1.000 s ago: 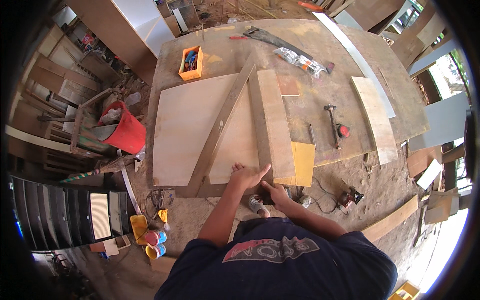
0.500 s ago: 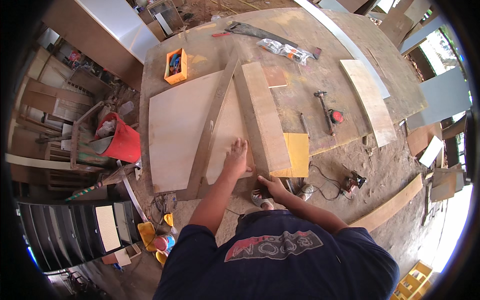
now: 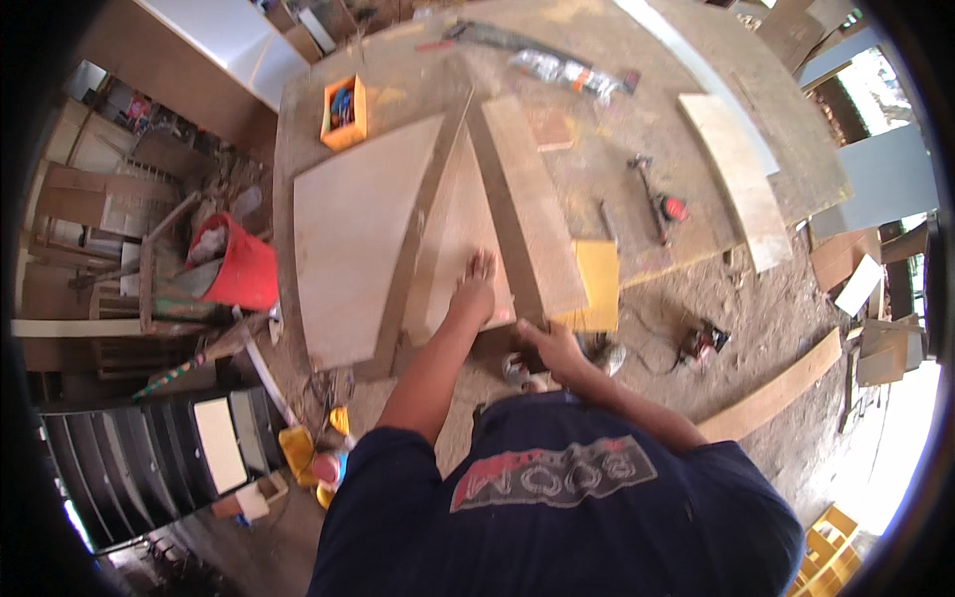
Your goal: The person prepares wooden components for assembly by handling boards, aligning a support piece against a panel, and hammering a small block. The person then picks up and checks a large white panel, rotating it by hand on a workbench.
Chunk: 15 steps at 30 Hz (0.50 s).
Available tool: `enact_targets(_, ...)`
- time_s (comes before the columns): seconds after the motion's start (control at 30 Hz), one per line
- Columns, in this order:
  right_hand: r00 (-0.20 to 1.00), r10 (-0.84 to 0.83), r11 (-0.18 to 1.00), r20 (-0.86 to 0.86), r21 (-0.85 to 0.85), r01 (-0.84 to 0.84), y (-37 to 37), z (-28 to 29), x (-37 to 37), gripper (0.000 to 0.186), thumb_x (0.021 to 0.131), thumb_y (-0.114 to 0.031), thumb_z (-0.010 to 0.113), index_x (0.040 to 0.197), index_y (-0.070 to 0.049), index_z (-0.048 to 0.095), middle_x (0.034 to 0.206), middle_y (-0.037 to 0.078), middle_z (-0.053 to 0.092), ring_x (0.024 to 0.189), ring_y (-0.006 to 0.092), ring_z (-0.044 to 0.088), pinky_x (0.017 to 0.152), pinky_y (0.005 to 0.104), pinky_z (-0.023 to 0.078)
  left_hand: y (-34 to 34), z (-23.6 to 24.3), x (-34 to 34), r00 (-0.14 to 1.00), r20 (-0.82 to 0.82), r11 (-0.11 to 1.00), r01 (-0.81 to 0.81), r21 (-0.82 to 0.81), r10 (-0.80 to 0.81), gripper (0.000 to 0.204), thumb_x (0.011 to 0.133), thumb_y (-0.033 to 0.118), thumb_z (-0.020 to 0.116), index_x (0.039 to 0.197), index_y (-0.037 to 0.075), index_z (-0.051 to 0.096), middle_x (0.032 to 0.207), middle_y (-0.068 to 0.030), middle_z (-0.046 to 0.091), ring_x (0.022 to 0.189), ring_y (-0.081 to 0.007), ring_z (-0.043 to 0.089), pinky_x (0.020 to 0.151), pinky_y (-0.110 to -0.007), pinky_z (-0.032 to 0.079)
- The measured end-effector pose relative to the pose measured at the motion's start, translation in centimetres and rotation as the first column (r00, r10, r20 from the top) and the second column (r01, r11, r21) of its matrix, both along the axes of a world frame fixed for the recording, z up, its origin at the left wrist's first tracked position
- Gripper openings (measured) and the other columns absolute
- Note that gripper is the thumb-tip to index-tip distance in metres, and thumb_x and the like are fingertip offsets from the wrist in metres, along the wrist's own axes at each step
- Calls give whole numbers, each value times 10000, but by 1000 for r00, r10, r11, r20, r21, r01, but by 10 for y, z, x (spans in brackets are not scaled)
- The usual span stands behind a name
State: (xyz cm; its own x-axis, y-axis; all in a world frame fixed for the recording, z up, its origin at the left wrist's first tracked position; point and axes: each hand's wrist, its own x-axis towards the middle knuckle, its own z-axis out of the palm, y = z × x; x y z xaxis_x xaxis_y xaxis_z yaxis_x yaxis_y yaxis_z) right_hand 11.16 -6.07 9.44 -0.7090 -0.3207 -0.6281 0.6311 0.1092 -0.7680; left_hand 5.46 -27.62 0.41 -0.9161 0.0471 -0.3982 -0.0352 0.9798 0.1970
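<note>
My left hand (image 3: pixel 477 288) lies with its fingers stretched out on a tapering pale plywood piece (image 3: pixel 450 214), near its front end. My right hand (image 3: pixel 555 352) is at the near end of a long wooden board (image 3: pixel 527 189), thumb side up; its other fingers are partly hidden, seeming to curl round the edge. A narrow brown strip (image 3: pixel 423 219) runs along the left of the tapering piece. Left of that strip lies a broad pale plywood sheet (image 3: pixel 348 239). A yellow panel (image 3: pixel 597 284) shows just right of the long board.
The worktable (image 3: pixel 398 70) bears a yellow box of small tools (image 3: pixel 343 111), a handsaw (image 3: pixel 517 62), clear plastic packets (image 3: pixel 562 78), a hammer (image 3: pixel 647 194), a red tape measure (image 3: pixel 674 208) and a pale plank (image 3: pixel 736 179). A red bucket (image 3: pixel 244 269) stands left; a corded power tool (image 3: pixel 704 343) lies on the ground.
The view has shifted slightly, so the table's contents sit a little higher. My left hand stays on the tapering plywood, its fingers closer together; my right hand remains at the board's near end.
</note>
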Motion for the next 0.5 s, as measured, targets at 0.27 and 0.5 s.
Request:
enact_targets(0.27, 987, 100, 984, -128, -134, -117, 17, 47, -4, 337, 1048, -191, 675, 1270, 51, 600, 974, 128, 724, 828, 205, 756, 699, 346, 610, -19, 42, -17, 755, 459, 46, -540, 840, 469, 722, 1039, 442, 663, 1545, -28, 450, 1457, -210, 615, 1275, -291, 654, 1069, -397, 519)
enact_targets(0.5, 705, 584, 811, -403, 250, -529, 23, 139, -7, 471, 1071, -294, 649, 1370, 57, 549, 1095, 116, 738, 983, 246, 702, 864, 419, 548, 48, 197, 35, 798, 332, 171, -468, 867, 503, 409, 1009, 380, 679, 1229, 36, 661, 978, -30, 661, 815, -105, 614, 713, -283, 498)
